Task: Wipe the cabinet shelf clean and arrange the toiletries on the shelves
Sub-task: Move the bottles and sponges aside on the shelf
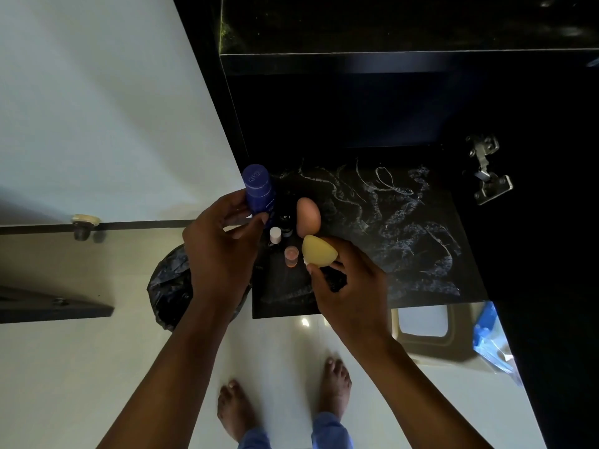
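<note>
Left hand grips the blue Nivea bottle, right hand pinches a yellow makeup sponge. Guessing I'm clustering them with the pink sponge at the streaky shelf corner.

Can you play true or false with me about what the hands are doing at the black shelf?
1. The left hand holds a blue bottle. True.
2. The right hand holds nothing. False: it grips a yellow sponge, with something dark underneath.
3. A pink egg-shaped sponge stands on the shelf. True.
4. The shelf has no marks on it. False: pale streaks run across its dark surface.
5. A small white-capped bottle stands between the two hands. True.
6. The blue bottle lies flat on the shelf. False: it is held upright at the shelf's left edge.
</note>
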A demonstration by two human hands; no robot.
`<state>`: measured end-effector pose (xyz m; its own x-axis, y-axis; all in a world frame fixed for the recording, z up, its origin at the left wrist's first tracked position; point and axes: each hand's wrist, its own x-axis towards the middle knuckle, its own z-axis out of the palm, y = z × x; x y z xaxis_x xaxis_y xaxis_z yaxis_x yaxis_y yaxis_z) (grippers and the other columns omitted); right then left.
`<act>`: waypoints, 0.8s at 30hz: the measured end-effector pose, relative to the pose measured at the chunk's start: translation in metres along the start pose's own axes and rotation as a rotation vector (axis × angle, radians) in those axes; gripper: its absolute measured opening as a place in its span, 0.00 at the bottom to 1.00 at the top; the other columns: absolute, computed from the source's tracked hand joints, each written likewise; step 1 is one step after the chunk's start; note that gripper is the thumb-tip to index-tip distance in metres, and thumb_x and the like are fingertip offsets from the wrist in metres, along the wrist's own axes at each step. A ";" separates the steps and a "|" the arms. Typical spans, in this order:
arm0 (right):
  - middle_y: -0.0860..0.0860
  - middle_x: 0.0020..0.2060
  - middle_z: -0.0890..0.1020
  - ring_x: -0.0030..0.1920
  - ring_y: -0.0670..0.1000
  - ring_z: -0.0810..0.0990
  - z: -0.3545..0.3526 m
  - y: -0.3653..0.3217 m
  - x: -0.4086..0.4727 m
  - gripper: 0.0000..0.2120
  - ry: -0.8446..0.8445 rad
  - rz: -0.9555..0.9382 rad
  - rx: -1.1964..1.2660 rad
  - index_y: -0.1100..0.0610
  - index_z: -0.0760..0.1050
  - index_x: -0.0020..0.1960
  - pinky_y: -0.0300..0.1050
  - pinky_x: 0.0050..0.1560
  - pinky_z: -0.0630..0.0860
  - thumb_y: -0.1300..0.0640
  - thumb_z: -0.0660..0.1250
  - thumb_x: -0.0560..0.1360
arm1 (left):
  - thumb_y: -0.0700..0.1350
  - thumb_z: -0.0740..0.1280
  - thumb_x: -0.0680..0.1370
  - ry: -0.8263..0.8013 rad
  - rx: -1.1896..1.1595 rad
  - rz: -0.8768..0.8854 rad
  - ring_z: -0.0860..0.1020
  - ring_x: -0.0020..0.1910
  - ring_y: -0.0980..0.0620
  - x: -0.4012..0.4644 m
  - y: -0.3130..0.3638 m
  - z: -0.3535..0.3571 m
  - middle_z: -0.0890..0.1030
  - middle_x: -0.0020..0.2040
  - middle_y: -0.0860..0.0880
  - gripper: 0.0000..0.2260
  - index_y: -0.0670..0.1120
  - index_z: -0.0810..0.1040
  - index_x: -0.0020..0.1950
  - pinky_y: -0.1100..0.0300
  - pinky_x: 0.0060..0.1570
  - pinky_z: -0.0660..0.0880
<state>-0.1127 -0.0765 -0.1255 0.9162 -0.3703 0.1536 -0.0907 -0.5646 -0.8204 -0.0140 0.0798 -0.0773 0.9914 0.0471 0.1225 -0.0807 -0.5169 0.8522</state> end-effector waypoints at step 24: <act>0.49 0.63 0.80 0.61 0.47 0.79 -0.114 -0.097 -0.015 0.19 0.028 0.138 -0.219 0.53 0.76 0.69 0.34 0.62 0.74 0.50 0.67 0.79 | 0.33 0.70 0.78 -0.077 -0.145 0.117 0.84 0.55 0.52 -0.062 0.120 -0.090 0.85 0.57 0.52 0.16 0.49 0.82 0.62 0.45 0.57 0.82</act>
<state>-0.1622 -0.1007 0.0148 0.8783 -0.4737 0.0657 -0.2997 -0.6523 -0.6963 -0.0947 0.0913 0.0631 0.9789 -0.0742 0.1901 -0.2040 -0.3862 0.8996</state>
